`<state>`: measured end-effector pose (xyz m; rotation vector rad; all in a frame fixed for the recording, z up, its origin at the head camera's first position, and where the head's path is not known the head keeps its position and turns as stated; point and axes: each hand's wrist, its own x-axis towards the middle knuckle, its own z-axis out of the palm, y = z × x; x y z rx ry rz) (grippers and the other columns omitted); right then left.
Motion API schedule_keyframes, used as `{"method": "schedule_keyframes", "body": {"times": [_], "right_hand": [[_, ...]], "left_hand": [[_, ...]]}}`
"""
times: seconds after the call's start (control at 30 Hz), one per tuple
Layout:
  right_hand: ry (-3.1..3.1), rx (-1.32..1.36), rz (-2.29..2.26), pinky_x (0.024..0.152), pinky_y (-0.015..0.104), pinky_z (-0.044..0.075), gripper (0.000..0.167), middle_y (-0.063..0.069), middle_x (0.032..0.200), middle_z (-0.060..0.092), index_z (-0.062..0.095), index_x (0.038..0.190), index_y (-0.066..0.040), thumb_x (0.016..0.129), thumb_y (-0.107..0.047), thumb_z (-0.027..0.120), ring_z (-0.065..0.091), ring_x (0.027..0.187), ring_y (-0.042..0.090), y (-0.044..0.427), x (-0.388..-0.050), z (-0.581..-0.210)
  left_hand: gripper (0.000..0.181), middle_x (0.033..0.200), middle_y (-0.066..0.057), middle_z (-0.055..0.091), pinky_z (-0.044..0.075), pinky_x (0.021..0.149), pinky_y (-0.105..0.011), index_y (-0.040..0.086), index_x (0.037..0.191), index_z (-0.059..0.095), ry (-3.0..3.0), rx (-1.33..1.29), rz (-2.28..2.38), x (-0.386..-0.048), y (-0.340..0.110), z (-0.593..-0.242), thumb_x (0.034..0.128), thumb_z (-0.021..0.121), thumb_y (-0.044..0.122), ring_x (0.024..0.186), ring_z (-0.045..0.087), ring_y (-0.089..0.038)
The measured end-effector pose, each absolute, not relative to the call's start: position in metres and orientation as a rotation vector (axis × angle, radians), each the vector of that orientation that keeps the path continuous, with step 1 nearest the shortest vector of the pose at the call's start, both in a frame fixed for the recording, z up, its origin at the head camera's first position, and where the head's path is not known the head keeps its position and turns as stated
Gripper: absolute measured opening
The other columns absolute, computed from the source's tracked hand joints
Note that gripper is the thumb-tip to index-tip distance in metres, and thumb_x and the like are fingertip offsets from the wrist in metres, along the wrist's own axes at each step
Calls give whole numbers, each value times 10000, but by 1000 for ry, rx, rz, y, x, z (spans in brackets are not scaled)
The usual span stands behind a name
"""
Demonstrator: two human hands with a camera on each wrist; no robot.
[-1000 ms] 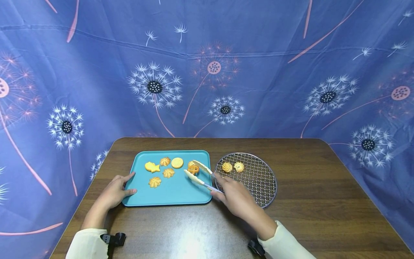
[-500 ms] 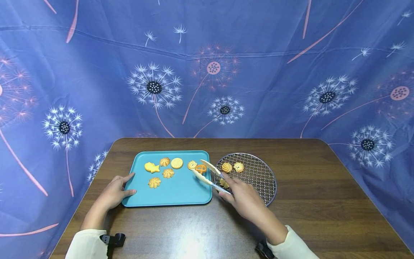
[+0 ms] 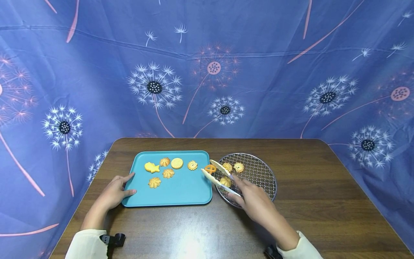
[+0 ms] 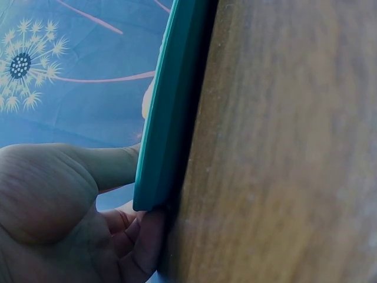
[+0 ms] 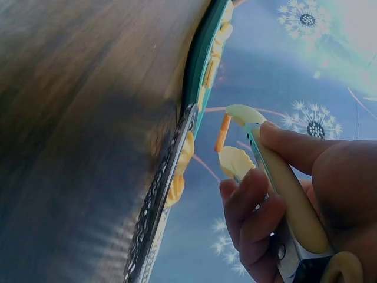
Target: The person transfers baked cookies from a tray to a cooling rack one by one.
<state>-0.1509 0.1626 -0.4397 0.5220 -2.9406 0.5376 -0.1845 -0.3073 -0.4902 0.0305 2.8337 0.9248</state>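
Note:
My right hand (image 3: 253,199) grips a pair of tongs (image 3: 221,183) with pale tips. A pretzel-shaped cookie (image 3: 210,169) is pinched between the tips, above the gap between the blue tray (image 3: 181,194) and the round wire rack (image 3: 263,180). In the right wrist view the pretzel cookie (image 5: 222,132) hangs apart from the rack. My left hand (image 3: 111,194) holds the tray's left edge; in the left wrist view the thumb lies over the rim and curled fingers (image 4: 144,244) touch its side. On the rack lie a swirl cookie (image 3: 227,167), a ring cookie (image 3: 239,167) and a fluted cookie (image 3: 225,181).
On the tray lie a fish-shaped cookie (image 3: 152,167), a round cookie (image 3: 176,163), a small ring cookie (image 3: 192,165) and several fluted cookies (image 3: 154,182). Tray and rack stand side by side on a wooden table (image 3: 317,201), with a patterned blue cloth (image 3: 265,72) behind.
My right hand has moved right with the tongs, carrying the pretzel cookie off the tray toward the rack. The left hand has stayed at the tray's edge.

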Motion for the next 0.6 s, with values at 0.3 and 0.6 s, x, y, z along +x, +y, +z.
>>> {"method": "schedule_keyframes", "body": {"times": [0.3,0.6], "right_hand": [[-2911,497,508,798,564,565,706,190,1145,709,531,1509,-93,908,-356,791,717,911,395,181,-144,-439],[-2903,435,493,786,568,566,704,168,1140,709,532,1511,-100,909,-352,795,716,912,407,203,-132,-439]], "left_hand": [[735,1058,-194,510,397,729,-362,-61,1527,410,2839,41,912,-185,-308,-488,928,771,163,868,472,-255],[725,1086,-209,516,398,730,-364,-64,1527,409,2834,33,921,-184,-306,-486,932,764,147,866,474,-256]]}}
